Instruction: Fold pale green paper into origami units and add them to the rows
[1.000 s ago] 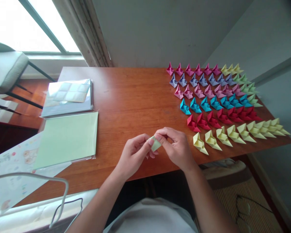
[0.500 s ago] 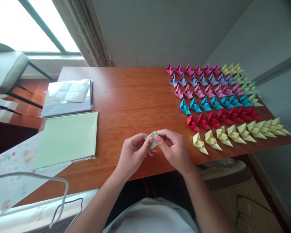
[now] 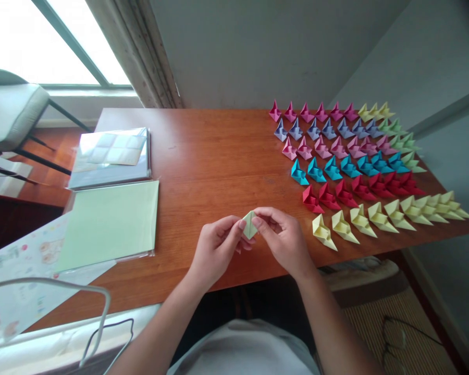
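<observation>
Between my two hands, above the table's near edge, is a small pale green folded paper (image 3: 250, 226), shaped like a diamond with a crease down its middle. My left hand (image 3: 219, 245) pinches its left corner between thumb and fingers. On the opposite corner my right hand (image 3: 282, 237) has a pinch of its own, thumb on the front. The fingers behind the paper are partly hidden. Closest to my right hand is a row of pale yellow folded paper boats (image 3: 323, 233). Behind it stand red paper boats (image 3: 311, 199) and blue ones (image 3: 299, 173).
Farther back are pink (image 3: 289, 149), purple (image 3: 280, 130) and magenta paper boats (image 3: 274, 111). Light green boats (image 3: 412, 162) sit at the right. On the left lie a pack of green paper (image 3: 109, 224), another wrapped stack (image 3: 109, 174) and a printed sheet (image 3: 19, 281). A chair (image 3: 15, 109) stands beyond.
The folded paper has turned in my fingers, so its creased diamond face now shows more fully. My left thumb has shifted toward its left corner. The boats stay in their rows.
</observation>
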`<control>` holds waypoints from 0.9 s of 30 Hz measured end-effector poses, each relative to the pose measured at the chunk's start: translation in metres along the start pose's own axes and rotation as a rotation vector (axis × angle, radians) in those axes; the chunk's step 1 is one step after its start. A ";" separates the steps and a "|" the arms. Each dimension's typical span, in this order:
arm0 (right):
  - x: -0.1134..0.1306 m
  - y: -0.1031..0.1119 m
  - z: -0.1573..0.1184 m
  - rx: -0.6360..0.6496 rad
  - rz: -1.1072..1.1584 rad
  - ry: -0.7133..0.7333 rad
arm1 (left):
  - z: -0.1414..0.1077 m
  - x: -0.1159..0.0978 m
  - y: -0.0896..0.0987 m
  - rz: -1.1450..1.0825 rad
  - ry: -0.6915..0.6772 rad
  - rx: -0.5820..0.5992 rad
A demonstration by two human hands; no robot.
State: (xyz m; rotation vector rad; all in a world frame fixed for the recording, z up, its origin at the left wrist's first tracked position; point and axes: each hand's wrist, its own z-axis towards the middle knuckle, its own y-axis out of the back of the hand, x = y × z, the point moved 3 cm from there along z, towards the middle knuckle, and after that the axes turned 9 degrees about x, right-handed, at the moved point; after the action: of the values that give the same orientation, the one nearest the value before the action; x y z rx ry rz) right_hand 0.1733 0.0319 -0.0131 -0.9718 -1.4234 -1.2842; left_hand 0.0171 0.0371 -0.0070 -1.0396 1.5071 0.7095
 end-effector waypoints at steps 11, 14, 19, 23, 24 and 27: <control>0.001 0.001 -0.001 -0.006 -0.061 -0.010 | 0.000 0.004 -0.001 0.120 -0.027 -0.046; -0.001 0.001 -0.001 0.029 -0.087 -0.042 | -0.005 0.003 0.002 0.372 -0.124 -0.134; 0.004 -0.004 -0.001 0.120 -0.337 0.024 | -0.020 -0.002 0.009 0.935 -0.340 -0.315; 0.005 -0.013 0.000 0.094 -0.616 0.109 | -0.023 0.004 0.010 1.025 -0.446 -0.126; 0.004 -0.015 0.000 0.078 -0.660 0.121 | -0.023 0.006 0.011 1.043 -0.457 -0.095; 0.002 -0.016 -0.004 0.046 -0.698 0.173 | -0.021 0.009 0.012 1.076 -0.472 -0.046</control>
State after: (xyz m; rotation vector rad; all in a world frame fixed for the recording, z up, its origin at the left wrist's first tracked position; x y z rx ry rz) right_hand 0.1582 0.0262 -0.0147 -0.3101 -1.7112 -1.7703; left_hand -0.0025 0.0222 -0.0129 0.0313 1.5485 1.5975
